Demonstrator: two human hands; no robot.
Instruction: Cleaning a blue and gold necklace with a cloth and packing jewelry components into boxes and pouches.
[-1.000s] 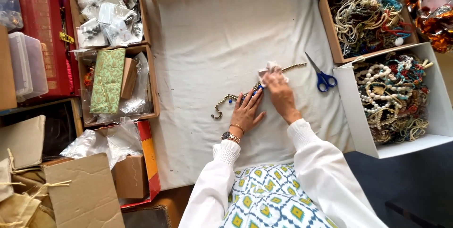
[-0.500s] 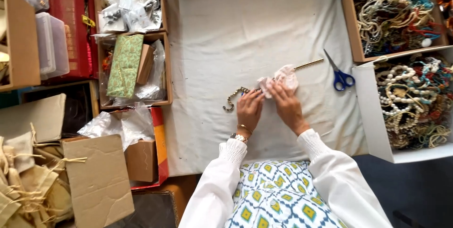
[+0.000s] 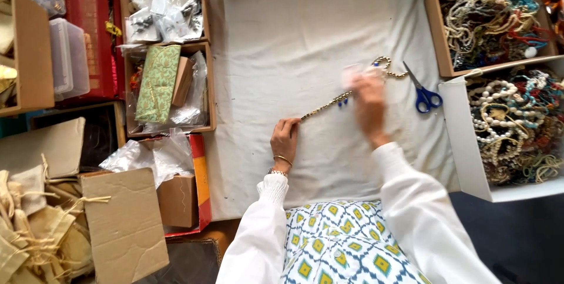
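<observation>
L hand (image 3: 286, 138) fingers pressed together, pinching near-left end of a beaded strand (image 3: 329, 105). R hand (image 3: 370, 99), motion-blurred, holds the strand farther right w/ a pale cloth scrap (image 3: 353, 75); exact finger state can't tell. Strand is stretched diagonally btwn the hands, just above a white cloth (image 3: 305, 37) on the tabletop; far end curls near blue-handled scissors (image 3: 424, 93). Right: boxes of tangled beads (image 3: 517, 125). Left: box w/ green pouch (image 3: 157, 81). Near left: cardboard (image 3: 126, 225), drawstring bags.
</observation>
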